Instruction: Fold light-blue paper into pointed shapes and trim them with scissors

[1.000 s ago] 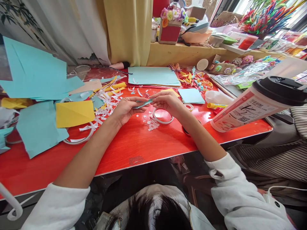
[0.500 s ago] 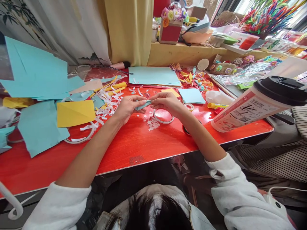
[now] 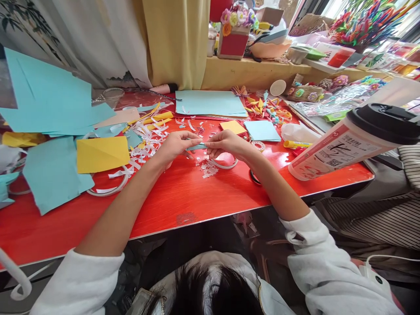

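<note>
Between my two hands is a small folded piece of light blue paper (image 3: 196, 147), held just above the red table (image 3: 193, 197). My left hand (image 3: 179, 146) pinches its left part with thumb and fingers. At the other end, my right hand (image 3: 226, 143) grips the paper with closed fingertips. A roll of clear tape (image 3: 226, 165) lies under my right hand, partly covered by it. White paper scraps (image 3: 209, 168) are scattered just below the hands. Small stacks of yellow paper (image 3: 233, 127) and light blue paper (image 3: 262, 131) lie behind my right hand.
A tall cup with a black lid (image 3: 341, 144) stands at the right. Large blue sheets (image 3: 49, 96) and a yellow sheet (image 3: 103, 155) cover the left side. Blue sheets (image 3: 210, 103) and folded paper pieces (image 3: 265, 109) lie at the back, with a yellow marker (image 3: 297, 144) nearer.
The folded blue paper has tilted to lie flatter between my fingers. My right-hand fingers have curled in and lowered slightly, and more of the yellow stack shows.
</note>
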A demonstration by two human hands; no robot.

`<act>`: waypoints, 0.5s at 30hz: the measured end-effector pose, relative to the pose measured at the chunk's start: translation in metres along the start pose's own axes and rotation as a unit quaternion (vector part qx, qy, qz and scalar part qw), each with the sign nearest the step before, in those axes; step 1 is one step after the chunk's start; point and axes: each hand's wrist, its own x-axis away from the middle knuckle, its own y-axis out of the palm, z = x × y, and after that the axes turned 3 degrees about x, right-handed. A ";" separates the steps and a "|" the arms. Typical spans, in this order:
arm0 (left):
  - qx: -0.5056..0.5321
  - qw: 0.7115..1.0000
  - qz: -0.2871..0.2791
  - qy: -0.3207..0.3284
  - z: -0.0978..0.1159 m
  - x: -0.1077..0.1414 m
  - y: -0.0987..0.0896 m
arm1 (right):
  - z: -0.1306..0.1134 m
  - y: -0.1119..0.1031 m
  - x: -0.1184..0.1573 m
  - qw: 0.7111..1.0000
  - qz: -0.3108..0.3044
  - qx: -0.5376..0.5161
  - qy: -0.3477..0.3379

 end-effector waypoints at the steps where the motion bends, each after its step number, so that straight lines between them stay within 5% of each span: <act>1: 0.002 1.000 0.004 -0.003 0.001 0.000 -0.001 | 0.000 0.001 -0.001 1.000 0.008 0.000 -0.002; 6: -0.016 1.000 0.022 -0.010 0.005 0.001 -0.003 | 0.000 0.003 -0.001 1.000 0.016 -0.004 -0.011; 15: -0.083 0.995 0.024 0.043 -0.002 -0.004 -0.004 | -0.004 0.001 0.007 0.991 -0.120 -0.008 0.052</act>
